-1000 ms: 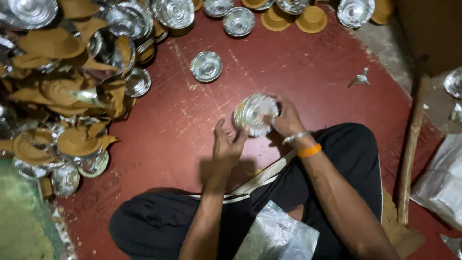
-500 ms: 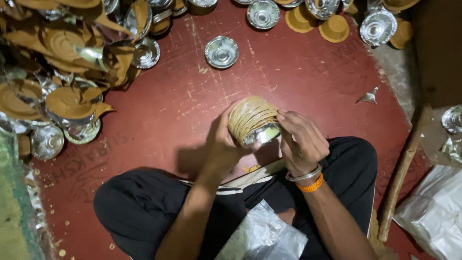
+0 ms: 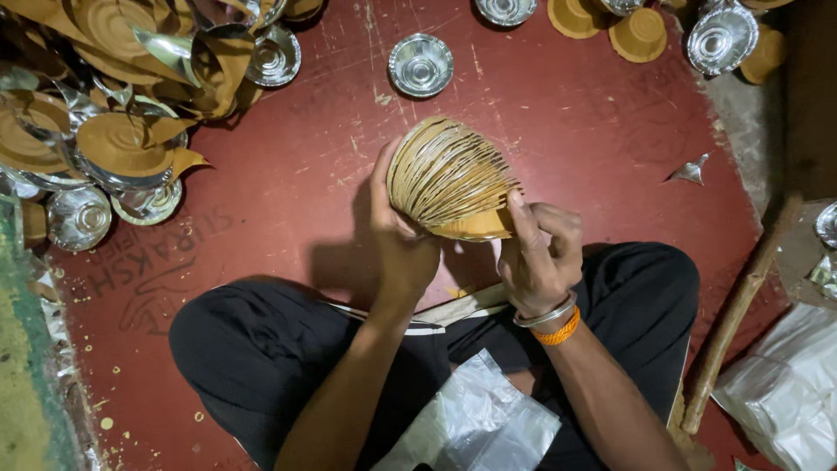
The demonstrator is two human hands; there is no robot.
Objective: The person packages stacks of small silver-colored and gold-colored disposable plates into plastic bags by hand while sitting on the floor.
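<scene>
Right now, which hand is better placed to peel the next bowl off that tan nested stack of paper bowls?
Probably the right hand: its fingertips rest on the open rim edges of the tan nested stack of paper bowls, while the left hand cradles the stack.

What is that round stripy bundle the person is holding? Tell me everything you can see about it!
The bundle is a stack of many thin, shallow paper bowls nested tightly together, so their rims look like stripes. The outsides are tan brown, like cardboard. The stack is held on its side above the red floor, in front of the person's lap, fanned into a rounded dome. The left hand cups it from the left, and the right hand pinches its lower right edge. Nothing else touches it.
</scene>
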